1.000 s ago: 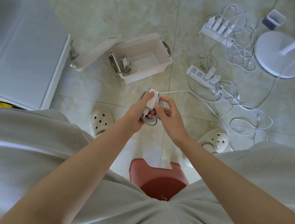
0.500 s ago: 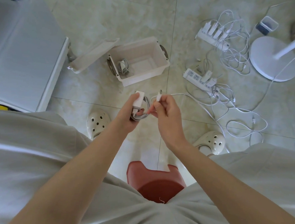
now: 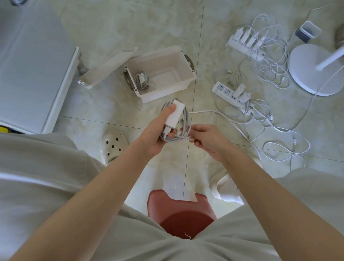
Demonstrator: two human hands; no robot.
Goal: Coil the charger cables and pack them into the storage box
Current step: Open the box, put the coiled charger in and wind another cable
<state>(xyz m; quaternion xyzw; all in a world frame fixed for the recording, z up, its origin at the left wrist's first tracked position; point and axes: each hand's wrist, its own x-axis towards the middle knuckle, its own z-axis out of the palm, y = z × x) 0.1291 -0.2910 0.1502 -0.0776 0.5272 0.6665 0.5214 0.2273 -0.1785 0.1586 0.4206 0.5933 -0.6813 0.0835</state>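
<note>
My left hand (image 3: 157, 131) grips a white charger brick (image 3: 174, 114) with its grey cable (image 3: 184, 128) looped around it. Just to the right, my right hand (image 3: 206, 140) pinches the cable's free end near the coil's bottom. The open white storage box (image 3: 171, 89) sits on the floor just beyond my hands, with one coiled charger (image 3: 142, 80) lying in its left end. The box's lid (image 3: 107, 68) leans to its left.
Two power strips (image 3: 230, 93) (image 3: 246, 46) with plugged chargers and tangled white cables (image 3: 273, 66) lie on the floor at right. A round white fan base (image 3: 316, 70) stands far right. A red stool (image 3: 180, 214) is under me; a grey cabinet (image 3: 26, 63) at left.
My right hand dropped from holding the cable end above the coil to the coil's lower side. The brick in my left hand turned so its long side faces up.
</note>
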